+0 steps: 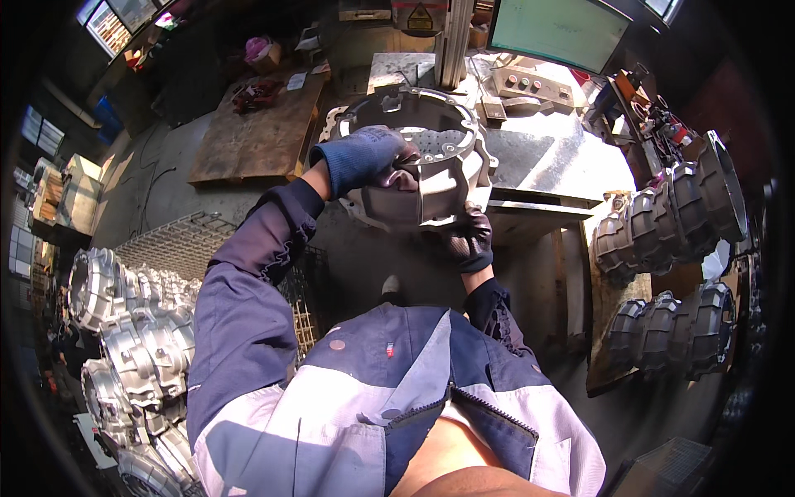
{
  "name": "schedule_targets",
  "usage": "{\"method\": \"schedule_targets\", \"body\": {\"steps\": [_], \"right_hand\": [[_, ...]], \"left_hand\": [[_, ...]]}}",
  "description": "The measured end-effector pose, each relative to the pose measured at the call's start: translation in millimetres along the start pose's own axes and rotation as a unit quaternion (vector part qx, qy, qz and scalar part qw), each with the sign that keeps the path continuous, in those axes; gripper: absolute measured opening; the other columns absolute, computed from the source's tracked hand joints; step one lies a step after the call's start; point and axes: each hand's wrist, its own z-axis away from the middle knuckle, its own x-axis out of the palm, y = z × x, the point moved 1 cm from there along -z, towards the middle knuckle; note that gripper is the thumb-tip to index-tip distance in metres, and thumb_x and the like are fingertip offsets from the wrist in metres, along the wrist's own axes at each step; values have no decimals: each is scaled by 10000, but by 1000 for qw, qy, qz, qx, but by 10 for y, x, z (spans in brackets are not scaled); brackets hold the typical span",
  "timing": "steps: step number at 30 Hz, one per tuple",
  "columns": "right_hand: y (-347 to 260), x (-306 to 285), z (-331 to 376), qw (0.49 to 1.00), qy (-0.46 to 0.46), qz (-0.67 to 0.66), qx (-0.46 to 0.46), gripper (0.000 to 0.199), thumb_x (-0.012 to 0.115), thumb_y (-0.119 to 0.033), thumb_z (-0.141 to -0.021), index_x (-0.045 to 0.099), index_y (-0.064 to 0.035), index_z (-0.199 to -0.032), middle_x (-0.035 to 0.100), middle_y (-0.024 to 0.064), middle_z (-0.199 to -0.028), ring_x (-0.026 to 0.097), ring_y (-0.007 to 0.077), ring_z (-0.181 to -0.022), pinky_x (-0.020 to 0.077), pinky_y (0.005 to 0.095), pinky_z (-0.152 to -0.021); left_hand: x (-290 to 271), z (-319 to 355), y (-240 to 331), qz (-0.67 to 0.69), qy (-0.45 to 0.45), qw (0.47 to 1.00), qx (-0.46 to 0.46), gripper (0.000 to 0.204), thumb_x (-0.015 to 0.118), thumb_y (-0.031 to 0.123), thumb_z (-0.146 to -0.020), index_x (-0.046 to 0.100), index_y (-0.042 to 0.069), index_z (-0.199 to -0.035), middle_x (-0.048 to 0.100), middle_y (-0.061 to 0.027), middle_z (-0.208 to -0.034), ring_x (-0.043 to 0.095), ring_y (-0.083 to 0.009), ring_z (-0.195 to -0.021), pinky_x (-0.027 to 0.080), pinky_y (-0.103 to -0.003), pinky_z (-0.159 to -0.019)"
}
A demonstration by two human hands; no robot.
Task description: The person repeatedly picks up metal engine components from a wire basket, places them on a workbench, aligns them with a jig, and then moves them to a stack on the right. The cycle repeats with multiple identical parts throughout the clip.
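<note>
I hold a large round cast-metal housing [431, 137] up in front of my chest, tilted so its open ring faces me. My left hand [373, 157], in a blue glove, grips its upper left rim. My right hand [469, 238], in a dark glove, holds its lower right edge from beneath. The housing hangs just in front of a grey metal worktable [538, 157].
Several shiny housings are stacked at the lower left [132, 323]. More housings lie in rows on a rack at the right [671, 215]. A wire mesh basket [178, 240] stands left of me, a wooden pallet [257, 132] behind it. A monitor [559, 29] and control box [530, 83] sit on the worktable.
</note>
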Motion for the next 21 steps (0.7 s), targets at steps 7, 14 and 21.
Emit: {"method": "schedule_targets", "body": {"steps": [7,14,21], "right_hand": [[106,506,-714,994,42,70,69,135,631,-139,-778,592,-60,-880,637,88,-743,655,251,-788,520,323,-725],[464,1146,-134,664,-62,-681,303,246,490,-38,-948,567,-19,-1181,623,33,-1000,623,143,-894,521,255,-826],[290,1175,-69,422,-59,-708,563,237,510,-47,-948,565,-13,-1176,596,55,-963,642,227,-871,588,379,-808]], "left_hand": [[205,-808,-1139,20,-60,997,44,154,617,131,-822,691,85,-949,665,-123,-699,689,-298,-771,492,-400,-674],[624,-518,-1429,158,32,984,71,184,740,227,-677,649,86,-752,651,-136,-770,644,-345,-810,500,-429,-712],[1266,-174,-1350,37,-9,999,-17,222,737,159,-591,627,50,-750,639,-141,-770,636,-348,-818,493,-421,-719]]}}
